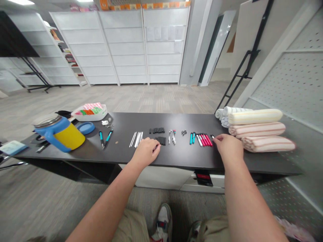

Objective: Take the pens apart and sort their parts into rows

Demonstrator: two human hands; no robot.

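My left hand [146, 151] rests on the black table [176, 158], its curled fingers touching the near row of small black grip pieces [160, 140]. My right hand [227, 146] reaches to the right end of a row of pink and teal pen barrels [202, 139], fingertips pinching a small black-and-white part [212, 136]. Between the hands lie small pen tips [172, 137] and tiny springs [184, 132]. Thin white refill tubes [136, 138] lie left of my left hand. Two assembled teal pens [105, 137] sit further left.
A blue and yellow jug [60, 132] stands at the table's left end, beside a blue lid [86, 127] and a white tray [91, 112] of coloured items. Rolled striped towels [257, 129] are stacked at the right. White shelving lines the back wall.
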